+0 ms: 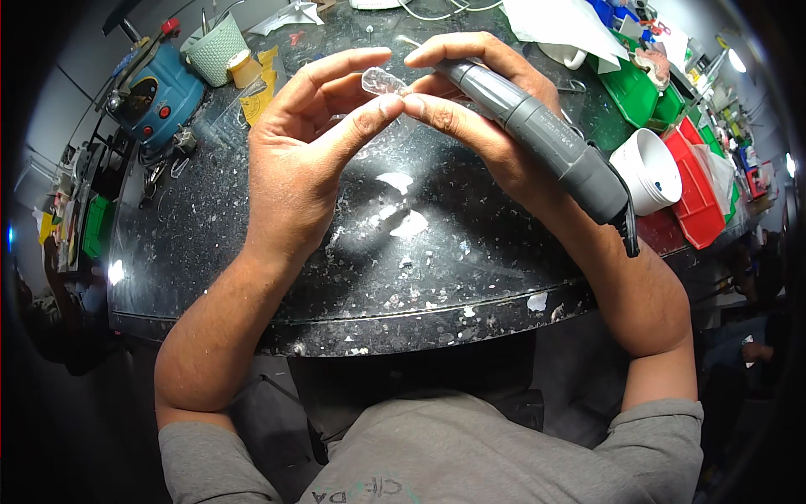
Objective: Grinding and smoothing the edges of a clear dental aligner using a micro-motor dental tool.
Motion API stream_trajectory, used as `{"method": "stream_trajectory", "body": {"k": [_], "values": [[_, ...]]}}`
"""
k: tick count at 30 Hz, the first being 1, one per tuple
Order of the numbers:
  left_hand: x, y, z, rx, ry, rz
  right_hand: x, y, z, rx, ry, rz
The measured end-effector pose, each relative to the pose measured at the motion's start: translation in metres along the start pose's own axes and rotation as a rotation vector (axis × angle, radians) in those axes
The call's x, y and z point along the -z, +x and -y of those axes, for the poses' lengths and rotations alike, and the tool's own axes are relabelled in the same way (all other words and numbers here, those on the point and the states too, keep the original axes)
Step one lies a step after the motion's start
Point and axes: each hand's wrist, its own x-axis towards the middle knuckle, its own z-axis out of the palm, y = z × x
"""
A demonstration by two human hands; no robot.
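A small clear moulded plastic piece (383,81) is between my fingertips near the top middle of the head view. My left hand (302,160) has its thumb on the piece's lower edge, with its fingers curled above and behind it. My right hand (495,118) holds a grey and black cylindrical handpiece tool (537,126) slanting down to the right, its thin tip reaching up left above the piece. The right thumb also meets the clear piece beside my left thumb. The hidden fingertips behind the piece cannot be made out.
The speckled black worktop (428,286) carries a blue machine (151,92), a mint basket (210,55), yellow scraps (256,105), white paper (554,21), green bins (625,88), a white cup (642,172) and a red tray (697,197). A person's hand (757,353) shows at the far right.
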Motion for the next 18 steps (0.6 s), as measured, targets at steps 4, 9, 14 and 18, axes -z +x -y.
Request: {"method": "stream_trajectory", "body": {"k": [4, 9, 14, 18], "values": [[0.0029, 0.0002, 0.0021, -0.037, 0.007, -0.023, -0.0015, 0.0008, 0.0032, -0.020, 0.001, -0.015], [0.0080, 0.0015, 0.0035, 0.030, -0.008, -0.039, 0.0020, -0.0003, -0.0009, 0.009, -0.070, -0.014], [0.0078, 0.0010, 0.0029, 0.082, -0.014, -0.005, 0.0008, 0.0006, -0.0053, 0.055, -0.045, -0.046], [0.0016, -0.0032, -0.0002, 0.065, -0.016, 0.004, 0.0008, 0.0001, 0.0010, 0.057, -0.087, 0.009]]}}
